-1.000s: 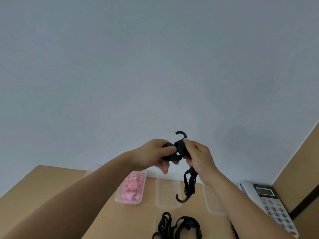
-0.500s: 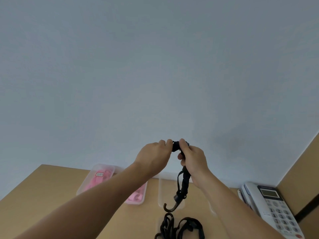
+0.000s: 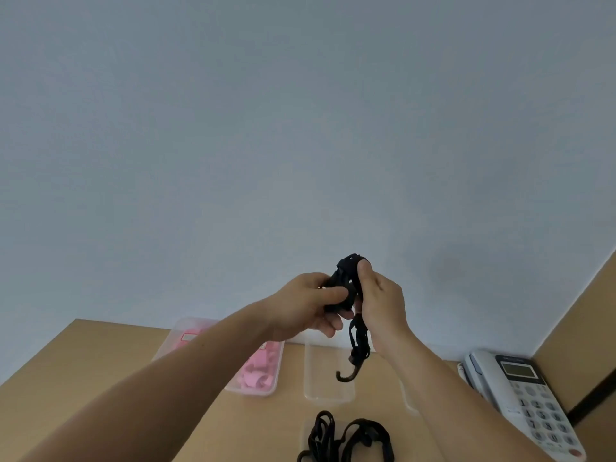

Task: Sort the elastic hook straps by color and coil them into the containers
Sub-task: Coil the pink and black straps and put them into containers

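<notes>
Left hand (image 3: pixel 308 306): grips coiled black strap (image 3: pixel 345 285).
Right hand (image 3: pixel 380 300): pinches the coil's top.
Risk: dangling hook (image 3: pixel 346 375) may uncoil it if either grip slackens.

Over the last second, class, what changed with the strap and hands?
The top hook that stuck up is now hidden in the black strap coil, which looks bulkier. The left hand and right hand still grip it, hanging hook dangling. The pink straps, loose black straps and telephone stayed put.

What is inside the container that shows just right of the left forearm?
Pink straps lie bunched in the container. The left forearm covers its far left corner, so whatever is there is hidden.
</notes>
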Demonstrator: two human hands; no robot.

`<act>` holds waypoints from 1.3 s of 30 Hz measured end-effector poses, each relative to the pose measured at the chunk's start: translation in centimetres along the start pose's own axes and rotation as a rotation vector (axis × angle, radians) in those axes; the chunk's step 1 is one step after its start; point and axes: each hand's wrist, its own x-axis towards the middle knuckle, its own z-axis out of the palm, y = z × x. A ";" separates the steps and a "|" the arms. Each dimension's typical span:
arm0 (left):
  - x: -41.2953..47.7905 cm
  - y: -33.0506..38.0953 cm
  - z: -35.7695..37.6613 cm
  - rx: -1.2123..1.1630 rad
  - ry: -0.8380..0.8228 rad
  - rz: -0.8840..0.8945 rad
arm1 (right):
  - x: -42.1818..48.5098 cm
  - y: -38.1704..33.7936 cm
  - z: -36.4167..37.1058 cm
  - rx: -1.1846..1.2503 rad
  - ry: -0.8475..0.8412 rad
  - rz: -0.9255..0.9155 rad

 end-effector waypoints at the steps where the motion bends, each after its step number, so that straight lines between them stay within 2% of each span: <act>1: 0.2 -0.2 0.1 0.105 0.072 0.029 | 0.0 0.0 0.1 0.020 -0.021 0.058; 4: 0.6 -0.5 0.4 0.573 0.304 0.123 | 0.1 -0.2 0.3 0.083 -0.064 0.221; 7: 0.8 -1.2 -0.2 1.031 0.460 0.307 | 0.3 -0.6 0.0 0.056 -0.110 0.262; 12: 0.0 -1.7 -2.6 1.429 0.405 0.637 | 0.6 -0.9 -1.4 0.118 -0.262 0.362; 15: 0.3 -1.8 -3.2 1.576 0.455 0.875 | 0.4 -0.8 -1.3 0.054 -0.279 0.341; 17: 0.7 -2.0 -3.1 1.505 0.481 0.827 | 0.6 -0.7 -1.2 0.082 -0.244 0.319; 18: 0.8 -2.0 -3.2 1.351 0.478 0.702 | 0.7 -0.8 -1.3 0.098 -0.224 0.306; 20: 0.8 -1.8 -3.0 0.889 0.373 0.332 | 1.0 -0.8 -1.7 0.107 -0.198 0.275; 22: 0.8 -1.0 -3.0 0.437 0.258 0.076 | 1.0 -0.6 -2.1 0.136 -0.212 0.243; 24: 0.8 -0.1 -3.2 0.176 0.152 -0.052 | 0.7 -0.2 -2.2 0.161 -0.257 0.197; 26: 0.7 0.2 -3.3 0.086 0.067 -0.059 | 0.5 0.1 -2.0 0.130 -0.260 0.141; 28: 0.9 0.2 -3.1 0.114 0.068 0.019 | 0.3 0.6 -1.7 0.086 -0.210 0.105; 31: 0.9 -0.1 -2.1 0.341 0.201 0.134 | 0.3 0.8 -1.4 -0.009 -0.116 0.092; 34: 1.0 -0.9 -1.1 0.628 0.340 0.259 | 0.3 0.5 -1.2 -0.050 -0.108 0.157; 37: 1.3 -1.8 -0.7 1.042 0.448 0.476 | 0.1 0.2 -0.6 -0.043 -0.110 0.293; 39: 1.3 -2.0 -1.1 1.305 0.472 0.635 | -0.2 0.1 -0.2 0.048 -0.112 0.350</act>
